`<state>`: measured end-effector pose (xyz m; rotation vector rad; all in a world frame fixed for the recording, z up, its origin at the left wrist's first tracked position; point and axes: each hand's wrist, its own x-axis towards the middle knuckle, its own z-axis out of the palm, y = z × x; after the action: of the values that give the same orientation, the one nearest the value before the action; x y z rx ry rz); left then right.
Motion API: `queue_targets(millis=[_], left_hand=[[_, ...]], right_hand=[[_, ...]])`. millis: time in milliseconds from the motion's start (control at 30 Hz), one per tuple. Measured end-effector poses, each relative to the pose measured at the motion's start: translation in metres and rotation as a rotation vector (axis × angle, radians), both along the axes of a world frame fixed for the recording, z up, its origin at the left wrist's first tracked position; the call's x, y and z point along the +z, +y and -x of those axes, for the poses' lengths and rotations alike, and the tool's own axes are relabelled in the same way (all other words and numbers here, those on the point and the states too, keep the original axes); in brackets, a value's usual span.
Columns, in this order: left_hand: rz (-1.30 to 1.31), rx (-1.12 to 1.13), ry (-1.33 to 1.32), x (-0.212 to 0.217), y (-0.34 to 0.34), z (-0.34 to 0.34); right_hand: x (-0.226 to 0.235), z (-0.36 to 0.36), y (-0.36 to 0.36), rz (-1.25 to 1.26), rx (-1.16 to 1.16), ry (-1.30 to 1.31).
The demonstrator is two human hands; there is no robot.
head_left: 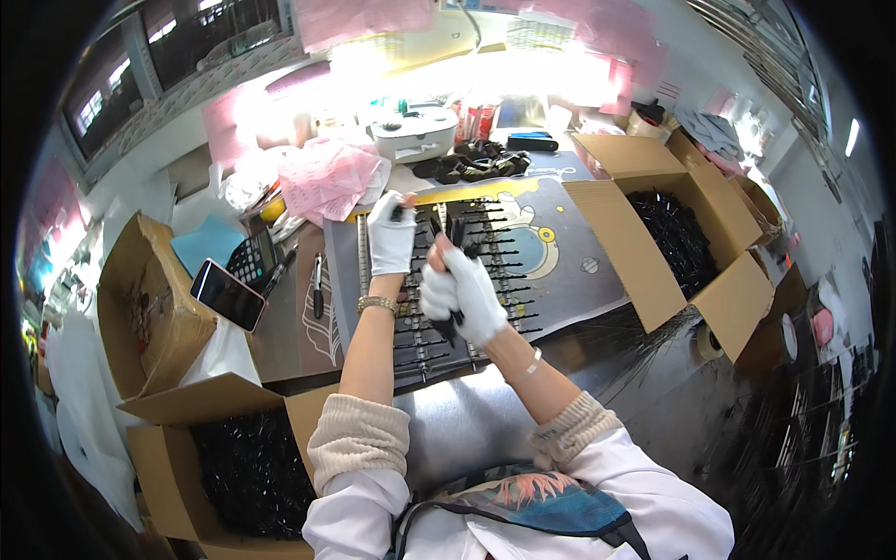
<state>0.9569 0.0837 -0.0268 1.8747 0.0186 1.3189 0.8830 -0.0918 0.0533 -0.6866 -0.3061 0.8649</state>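
My left hand [392, 238], in a white glove with bare fingertips, is closed over the far left part of a rack [364, 261]. A small dark bit shows at its fingertips, too small to name. My right hand [464, 294], gloved the same way, is wrapped round a bunch of thin black plastic pieces [455, 229]; their ends stick out above and below the fist. Beneath both hands, rows of slender black sticks [490, 250] lie across the rack's pale bars. The rack rests on a grey printed mat [583, 257].
Open cardboard boxes of black pieces stand at the right [611, 210] and lower left [163, 467]. Another worn carton [140, 313], a phone [227, 294], a calculator [252, 257] and a marker [318, 285] are left. Pink papers [327, 173] and a white container [415, 135] sit behind.
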Motion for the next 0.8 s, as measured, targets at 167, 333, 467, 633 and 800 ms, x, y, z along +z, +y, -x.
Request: queue_targets(millis=[167, 333, 467, 633, 800], left_hand=[[-0.34, 0.092, 0.088, 0.016, -0.027, -0.013], [-0.595, 0.16, 0.187, 0.009, -0.039, -0.009], [-0.897, 0.155, 0.488, 0.004, -0.043, -0.016], [-0.242, 0.043, 0.118, -0.01, 0.004, -0.05], [0.909, -0.443, -0.068, -0.04, 0.122, -0.039]], right_hand=[[0.021, 0.028, -0.089, 0.252, -0.103, -0.087], [0.025, 0.041, -0.153, 0.447, -0.216, -0.165], [0.018, 0.052, -0.177, 0.428, -0.284, -0.277], [0.008, 0.062, -0.22, 0.673, -0.473, -0.36], [0.001, 0.07, -0.26, 0.601, -0.59, -0.222]])
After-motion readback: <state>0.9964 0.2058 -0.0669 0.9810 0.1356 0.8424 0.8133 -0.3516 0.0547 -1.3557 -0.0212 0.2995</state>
